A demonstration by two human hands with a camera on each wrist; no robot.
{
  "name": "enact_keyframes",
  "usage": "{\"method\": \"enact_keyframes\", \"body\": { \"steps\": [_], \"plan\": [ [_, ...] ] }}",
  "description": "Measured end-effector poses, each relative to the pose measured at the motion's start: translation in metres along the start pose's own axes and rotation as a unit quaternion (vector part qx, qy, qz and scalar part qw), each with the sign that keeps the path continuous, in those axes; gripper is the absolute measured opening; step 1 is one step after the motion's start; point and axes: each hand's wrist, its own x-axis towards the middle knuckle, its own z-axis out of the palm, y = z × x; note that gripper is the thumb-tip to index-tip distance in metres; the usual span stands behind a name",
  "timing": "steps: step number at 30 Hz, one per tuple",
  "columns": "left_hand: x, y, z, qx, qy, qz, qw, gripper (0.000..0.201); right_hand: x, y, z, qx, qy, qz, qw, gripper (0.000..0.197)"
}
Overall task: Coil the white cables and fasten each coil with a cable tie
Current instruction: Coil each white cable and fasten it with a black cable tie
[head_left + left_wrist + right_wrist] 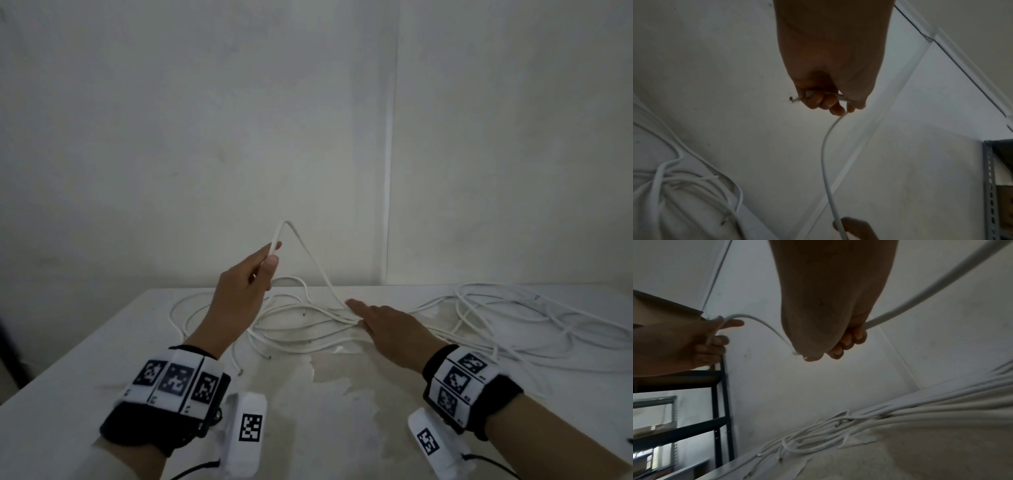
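Note:
My left hand (263, 270) is raised above the table's far edge and pinches one end of a white cable (310, 260). In the left wrist view the fingers (826, 102) curl round that end, and a bare wire tip sticks out beside them. The cable arches up, then drops to my right hand (383, 325), which is low over the tangle. In the right wrist view that hand's fingers (846, 340) curl round the same cable (920, 301). Several loose white cables (301, 329) sprawl across the table, with more at the right (513, 318).
The white table (342, 418) has a worn, patchy top and stands against a pale wall with a vertical conduit (388, 171). A dark metal shelf (720, 394) stands to the left and a grey perforated rack (989, 178) to the right.

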Motion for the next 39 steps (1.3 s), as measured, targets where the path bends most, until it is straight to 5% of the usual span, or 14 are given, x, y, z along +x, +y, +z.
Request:
{"method": "enact_keyframes", "body": {
  "steps": [5, 10, 17, 23, 32, 39],
  "plan": [
    [-0.006, -0.006, 0.018, 0.101, -0.061, 0.007, 0.993, 0.038, 0.0, -0.01, 0.001, -0.029, 0.078, -0.115, 0.99, 0.026],
    [-0.016, -0.002, 0.03, 0.174, -0.14, 0.029, 0.974, 0.034, 0.007, -0.018, -0.018, -0.077, 0.201, -0.212, 0.953, 0.04],
    [-0.021, 0.013, 0.029, 0.199, -0.225, -0.021, 0.954, 0.028, 0.004, -0.02, -0.045, 0.104, 0.188, -0.175, 0.961, 0.024],
    [-0.026, 0.015, 0.035, 0.012, -0.223, -0.087, 0.971, 0.035, -0.003, -0.023, -0.051, 0.244, 0.115, -0.08, 0.96, 0.016],
    [-0.027, 0.024, 0.032, -0.179, -0.215, -0.16, 0.947, 0.044, 0.001, -0.036, -0.067, 0.397, 0.055, -0.034, 0.915, 0.028],
    [-0.026, 0.027, 0.031, -0.195, -0.221, -0.194, 0.936, 0.036, -0.002, -0.038, -0.074, 0.432, 0.033, -0.009, 0.901, 0.025]
  ]
}}
